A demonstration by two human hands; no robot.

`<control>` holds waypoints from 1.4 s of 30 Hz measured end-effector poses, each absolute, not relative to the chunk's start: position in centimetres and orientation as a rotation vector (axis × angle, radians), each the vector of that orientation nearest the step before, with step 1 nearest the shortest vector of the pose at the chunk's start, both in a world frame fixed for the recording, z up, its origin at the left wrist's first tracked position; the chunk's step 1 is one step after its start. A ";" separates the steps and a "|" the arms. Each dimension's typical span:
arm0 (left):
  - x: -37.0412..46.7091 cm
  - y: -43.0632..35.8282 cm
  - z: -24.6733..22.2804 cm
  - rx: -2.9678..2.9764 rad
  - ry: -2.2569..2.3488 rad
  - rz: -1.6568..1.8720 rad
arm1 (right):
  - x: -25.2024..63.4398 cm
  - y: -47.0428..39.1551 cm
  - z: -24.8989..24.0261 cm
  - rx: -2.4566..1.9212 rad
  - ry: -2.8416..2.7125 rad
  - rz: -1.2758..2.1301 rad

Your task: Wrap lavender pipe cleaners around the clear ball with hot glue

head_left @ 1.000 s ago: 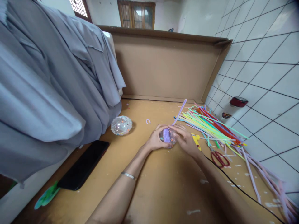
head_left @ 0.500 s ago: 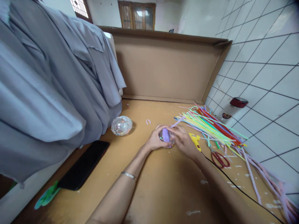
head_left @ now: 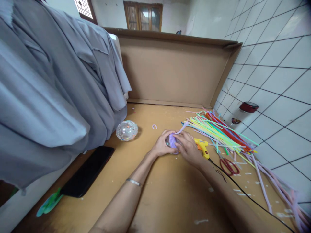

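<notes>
My left hand (head_left: 161, 145) is wrapped round a small clear plastic ball (head_left: 167, 141) with coloured specks, gripping it from the left. Rows of purple pipe cleaner (head_left: 172, 141) lie side by side over the ball's middle. One loose pipe cleaner end sticks up and to the right, above my right hand (head_left: 190, 149). The fingers of that hand are closed against the purple rows at the ball's right side, partly hiding it. To the left, a second clear speckled ball (head_left: 126, 130) rests on the table. Between them lies a short curved lilac piece (head_left: 155, 127).
Right of my hands are a yellow glue gun (head_left: 205, 151) with its black cord, red-handled scissors (head_left: 229, 166) and a heap of coloured pipe cleaners (head_left: 216, 129). A lidded jar (head_left: 243, 113) stands by the tiled wall. A black phone (head_left: 88, 171) lies left; cardboard (head_left: 175, 71) rises behind.
My right hand has shifted lower on the ball, its fingers now pressing the purple rows. The loose pipe cleaner end has swung left and upward. More of the glue gun shows.
</notes>
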State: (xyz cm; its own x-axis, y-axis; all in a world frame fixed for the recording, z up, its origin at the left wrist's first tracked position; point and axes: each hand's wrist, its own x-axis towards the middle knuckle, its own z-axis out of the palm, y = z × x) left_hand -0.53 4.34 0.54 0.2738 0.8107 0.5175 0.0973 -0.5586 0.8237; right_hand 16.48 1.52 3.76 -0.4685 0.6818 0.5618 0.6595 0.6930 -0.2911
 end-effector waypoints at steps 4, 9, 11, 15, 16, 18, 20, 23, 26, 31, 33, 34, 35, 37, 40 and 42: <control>-0.5 4.5 0.2 1.858 0.820 1.330 | 16.4 1.5 3.8 -0.998 -2.235 0.000; -0.6 4.4 0.3 1.845 0.850 1.309 | 16.5 1.5 3.7 -0.974 -2.229 -0.009; -0.6 4.3 0.4 1.840 0.854 1.305 | 16.5 1.5 3.6 -0.968 -2.223 -0.005; -0.6 4.3 0.5 1.841 0.887 1.283 | 16.4 1.5 3.7 -0.973 -2.203 0.026; -0.6 4.3 0.5 1.839 0.892 1.280 | 16.3 1.4 3.8 -0.975 -2.197 0.030; -0.6 4.3 0.5 1.838 0.893 1.280 | 16.3 1.3 4.0 -0.982 -2.184 0.035; -0.6 4.3 0.6 1.845 0.886 1.279 | 16.3 1.3 4.2 -0.994 -2.173 0.029; -0.6 4.2 0.7 1.842 0.884 1.280 | 16.5 1.4 4.5 -1.026 -2.138 0.004; -0.7 4.3 0.6 1.822 0.893 1.282 | 17.2 1.8 4.8 -1.083 -2.053 -0.059; -0.8 4.5 0.2 1.745 0.906 1.289 | 19.6 2.6 6.1 -1.470 -2.030 -0.224; -0.8 4.6 -0.1 1.697 0.920 1.297 | 20.4 2.6 6.9 -1.813 -2.097 -0.290; -0.8 4.7 -0.3 1.676 0.929 1.300 | 20.8 2.6 7.3 -1.995 -2.129 -0.293; -0.9 4.7 -0.4 1.659 0.936 1.301 | 21.0 2.5 7.6 -2.160 -2.157 -0.273; -0.9 4.9 -0.6 1.646 0.940 1.306 | 21.2 2.4 8.0 -2.393 -2.201 -0.196; -0.9 4.9 -0.6 1.642 0.946 1.306 | 21.3 2.5 7.8 -2.504 -2.276 -0.122; -1.0 4.8 -0.6 1.628 0.958 1.305 | 21.5 2.7 7.2 -2.526 -2.285 -0.099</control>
